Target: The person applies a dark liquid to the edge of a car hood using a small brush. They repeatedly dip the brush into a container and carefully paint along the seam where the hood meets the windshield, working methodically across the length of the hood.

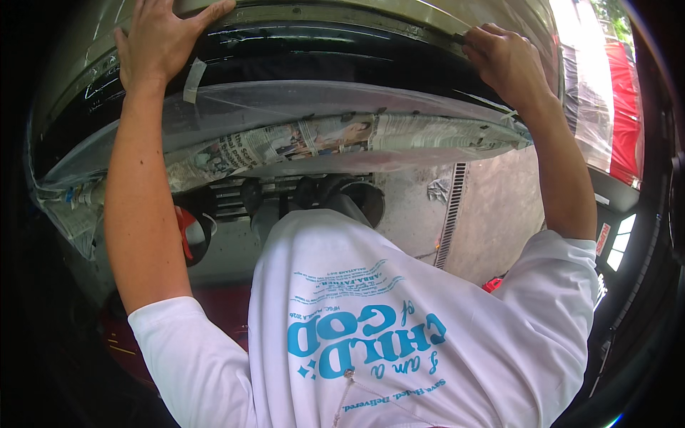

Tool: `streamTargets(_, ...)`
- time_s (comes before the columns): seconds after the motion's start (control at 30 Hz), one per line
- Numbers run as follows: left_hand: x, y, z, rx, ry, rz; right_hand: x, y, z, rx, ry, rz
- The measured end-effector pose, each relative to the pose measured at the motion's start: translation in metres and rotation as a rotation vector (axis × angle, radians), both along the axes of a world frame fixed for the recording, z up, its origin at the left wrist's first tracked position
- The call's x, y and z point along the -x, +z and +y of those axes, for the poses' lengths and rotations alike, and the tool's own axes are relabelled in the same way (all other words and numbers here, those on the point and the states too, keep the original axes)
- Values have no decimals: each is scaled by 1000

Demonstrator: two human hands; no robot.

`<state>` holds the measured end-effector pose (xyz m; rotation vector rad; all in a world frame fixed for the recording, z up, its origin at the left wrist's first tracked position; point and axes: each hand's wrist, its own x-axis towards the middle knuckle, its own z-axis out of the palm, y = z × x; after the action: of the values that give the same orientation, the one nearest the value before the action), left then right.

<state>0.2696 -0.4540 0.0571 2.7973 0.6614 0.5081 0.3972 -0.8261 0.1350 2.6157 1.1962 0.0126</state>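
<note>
A tan vehicle panel (492, 16) curves across the top of the view, with a glossy black band (307, 68) below it. My left hand (158, 44) lies on the panel at the upper left, fingers spread and thumb stretched toward the right along the seam. At the upper right, my right hand (508, 60) is curled at the panel's lower edge. A small dark tip shows by its fingertips, but what they hold is hidden. Clear plastic sheeting (250, 100) and newspaper (307, 139) cover the part beneath the black band. A strip of masking tape (193, 80) sticks to the band near my left wrist.
A drain grate (449, 214) runs through the concrete floor (492, 207) on the right. Crumpled plastic (438, 189) lies beside it. A red and black object (193, 235) is below my left forearm. Red sheeting (622, 107) hangs at the far right.
</note>
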Motion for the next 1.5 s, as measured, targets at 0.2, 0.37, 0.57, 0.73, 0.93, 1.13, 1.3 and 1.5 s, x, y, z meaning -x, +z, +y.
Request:
streamTargets(0.2,4,3,-5,-3,26,0,-1,-1,14,74,53,-26)
streamTargets(0.37,-1,-10,-4,-53,30,2,-81,-2,32,251,-143,272)
streamTargets(0.57,2,5,-2,-8,-12,-4,-78,32,47,239,-143,431)
streamTargets(0.73,1,5,-3,-11,17,8,-28,12,12,-50,-128,181)
streamTargets(0.93,-1,4,-1,1,-14,-3,-15,12,29,83,-55,28)
streamTargets(1.13,2,-2,0,-3,19,-1,-7,3,43,204,100,-134)
streamTargets(1.3,-3,-7,-1,-53,51,-14,-62,9,38,253,59,220)
streamTargets(1.5,-2,7,-3,14,18,6,-90,24,71,431,75,299)
